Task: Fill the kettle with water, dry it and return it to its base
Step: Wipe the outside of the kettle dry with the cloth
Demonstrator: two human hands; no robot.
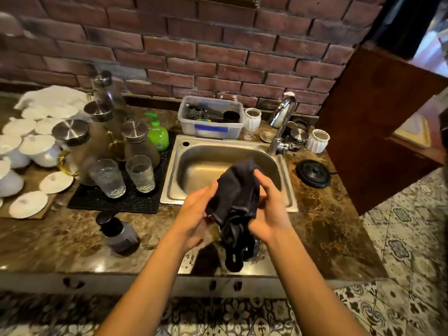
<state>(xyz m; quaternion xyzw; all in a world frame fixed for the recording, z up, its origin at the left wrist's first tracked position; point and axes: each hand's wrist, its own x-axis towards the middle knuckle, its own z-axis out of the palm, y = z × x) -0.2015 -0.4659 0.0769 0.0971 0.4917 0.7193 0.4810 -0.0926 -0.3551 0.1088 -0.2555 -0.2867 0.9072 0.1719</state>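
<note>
Both my hands grip a dark grey cloth above the counter's front edge, just in front of the steel sink. My left hand holds its left side and my right hand its right side. Under the cloth, a black handle and a strip of shiny metal show, apparently the kettle standing on the counter; most of it is hidden. The round black kettle base sits bare on the counter right of the sink. The chrome tap stands at the sink's back right corner, with no water running.
A dark lidded jar stands left of my hands. Two glasses and steel-lidded carafes sit on a black mat, with a green soap bottle and white dishes further left. A plastic tub is behind the sink. A wooden panel rises on the right.
</note>
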